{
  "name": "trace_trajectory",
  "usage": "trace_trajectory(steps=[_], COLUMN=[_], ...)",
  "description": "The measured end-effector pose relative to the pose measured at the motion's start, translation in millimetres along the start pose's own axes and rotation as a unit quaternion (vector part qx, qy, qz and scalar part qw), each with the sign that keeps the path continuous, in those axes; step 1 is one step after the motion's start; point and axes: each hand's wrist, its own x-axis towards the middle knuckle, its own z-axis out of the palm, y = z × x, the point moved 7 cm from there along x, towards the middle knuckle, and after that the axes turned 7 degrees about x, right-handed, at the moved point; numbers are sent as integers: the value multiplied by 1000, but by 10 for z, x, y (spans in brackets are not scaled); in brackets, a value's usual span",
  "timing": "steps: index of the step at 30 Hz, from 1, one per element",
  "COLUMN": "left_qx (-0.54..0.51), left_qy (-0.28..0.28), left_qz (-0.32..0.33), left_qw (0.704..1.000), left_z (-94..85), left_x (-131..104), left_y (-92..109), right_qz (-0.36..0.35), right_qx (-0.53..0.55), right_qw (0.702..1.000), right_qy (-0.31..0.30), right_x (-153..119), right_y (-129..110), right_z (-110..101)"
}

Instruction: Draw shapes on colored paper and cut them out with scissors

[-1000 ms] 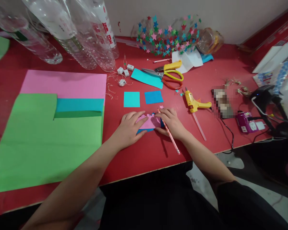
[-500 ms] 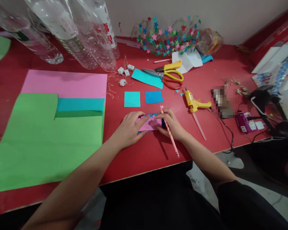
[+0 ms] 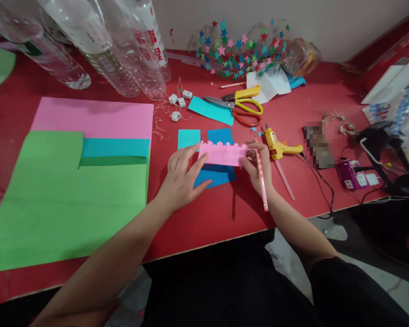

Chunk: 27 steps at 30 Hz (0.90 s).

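A pink paper strip with a jagged, cut-out upper edge is raised above the table between my hands. My left hand pinches its left end between fingers and thumb. My right hand grips the right end and also holds a pink patterned pencil, which slants down past the palm. Beneath the strip lies a blue paper, partly hidden by it and by my left hand. Just behind are a light-blue square and a darker blue piece, both partly covered.
Green sheets cover the left of the red table. Scissors rest at the back, partly on turquoise paper. A yellow glue gun lies right. Plastic bottles and star strings stand farther back.
Both hands have lifted the pink strip up and away from the blue paper, uncovering more of it. My right hand has moved right and up with the pencil.
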Motion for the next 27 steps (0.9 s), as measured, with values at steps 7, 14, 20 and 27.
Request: trace_trajectory(steps=[7,14,20,27], left_qx=[-48,-39,-91,-114], left_qy=[-72,-80,-149,-123], left_qz=[35,60,128,99], left_qw=[996,994,976,981], left_z=[170,146,252,234], left_x=[-25,-18,-85,-67], left_y=[24,75,239,160], right_qz=[-27,-40,-80,-97], right_qx=[-8,-67,-91,-120], right_qw=[999,997,992,979], right_qy=[33,27,35,-132], right_x=[177,164,177,-32], right_y=[-16,12,-95,-231], right_z=[-134,-125,-76,236])
